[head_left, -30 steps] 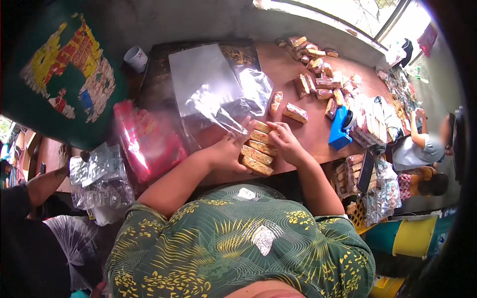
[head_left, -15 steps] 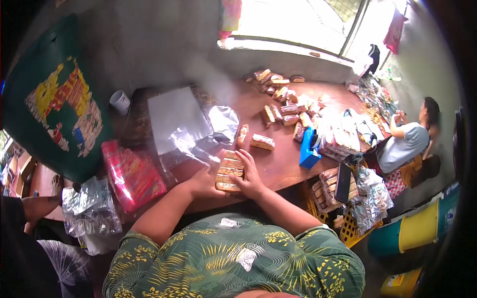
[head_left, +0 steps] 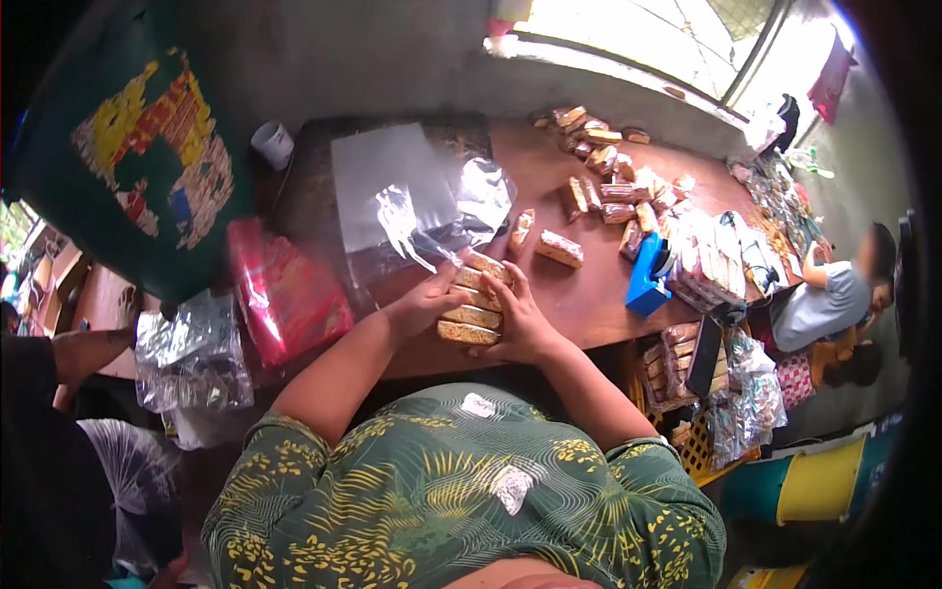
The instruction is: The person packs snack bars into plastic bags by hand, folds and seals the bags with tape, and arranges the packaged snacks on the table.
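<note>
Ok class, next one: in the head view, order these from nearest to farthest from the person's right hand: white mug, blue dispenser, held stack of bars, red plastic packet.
From the right hand:
1. Held stack of bars: touching it.
2. Blue dispenser: on the table, to its right.
3. Red plastic packet: off to the left.
4. White mug: upper left, beyond the packet.

I see left hand (head_left: 422,304) and right hand (head_left: 520,322) clasping a row of bread pieces (head_left: 471,316) between them. Clear plastic (head_left: 378,177) lies beyond the left hand; blue tape dispenser (head_left: 645,280), right of the right hand.
</note>
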The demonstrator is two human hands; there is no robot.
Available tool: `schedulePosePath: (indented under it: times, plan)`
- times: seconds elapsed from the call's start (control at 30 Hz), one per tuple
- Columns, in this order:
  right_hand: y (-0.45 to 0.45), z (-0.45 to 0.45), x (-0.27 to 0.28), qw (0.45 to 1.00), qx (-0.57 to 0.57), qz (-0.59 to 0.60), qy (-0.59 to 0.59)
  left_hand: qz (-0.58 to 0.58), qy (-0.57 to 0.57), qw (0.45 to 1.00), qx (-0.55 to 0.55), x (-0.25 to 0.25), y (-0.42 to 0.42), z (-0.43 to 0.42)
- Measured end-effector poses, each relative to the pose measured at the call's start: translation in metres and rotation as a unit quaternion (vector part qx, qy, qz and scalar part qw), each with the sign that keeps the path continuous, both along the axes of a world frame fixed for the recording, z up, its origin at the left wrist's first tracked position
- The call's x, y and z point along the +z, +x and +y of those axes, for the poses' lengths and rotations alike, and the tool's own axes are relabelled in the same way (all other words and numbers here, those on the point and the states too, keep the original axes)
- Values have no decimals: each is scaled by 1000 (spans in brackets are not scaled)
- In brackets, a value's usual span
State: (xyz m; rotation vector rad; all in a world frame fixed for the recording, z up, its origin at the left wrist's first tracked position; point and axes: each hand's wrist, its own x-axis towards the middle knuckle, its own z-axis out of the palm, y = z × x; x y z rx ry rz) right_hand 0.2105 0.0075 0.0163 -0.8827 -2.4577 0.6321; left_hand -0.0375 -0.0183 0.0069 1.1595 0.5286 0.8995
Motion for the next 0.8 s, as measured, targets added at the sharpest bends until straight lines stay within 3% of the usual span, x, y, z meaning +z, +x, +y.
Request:
schedulePosePath:
  times: [0.07,0.13,0.17,0.23,0.27,0.3,0.33,0.37,0.43,0.5,0.53,0.6,0.67,0.73,0.77,0.8]
  plan:
    - [-10,-2,-5,1000,-6,7,29,114,87,989,46,-30,10,7]
    - [-16,-9,7,999,-29,-16,11,320,219,904,178,-4,16,-2]
    - [-17,-8,5,999,-37,-19,11,306,171,922,165,14,13,-1]
    - [-16,-5,-2,998,-52,-36,25,135,197,935,263,42,21,0]
    - [-16,-5,-1,998,-51,-29,27,321,226,844,365,98,24,-20]
    - [-15,-6,1,998,-51,-23,29,396,302,767,404,128,22,-30]
    - [-15,-7,2,998,-50,-17,32,466,363,671,449,158,21,-40]
    - [-14,-6,0,998,-50,-1,43,434,479,622,443,164,8,-38]
    - [-13,-4,-4,996,-48,30,68,371,544,659,364,174,-5,-41]
    - [-10,-8,5,993,-91,60,34,311,432,819,217,178,-10,-49]
    - [-9,-12,14,991,-111,76,16,339,273,861,262,171,-17,-49]
    - [3,-16,17,985,-116,116,-57,365,-60,868,331,140,-36,-42]
    - [28,-7,-22,927,-30,266,-262,439,224,715,496,113,-45,-37]
    - [30,-45,20,784,94,361,-497,436,356,637,526,90,-41,-35]
    - [30,-63,49,681,152,395,-598,420,356,670,498,81,-33,-33]
    - [31,-74,68,660,177,368,-630,438,359,694,444,73,-21,-33]
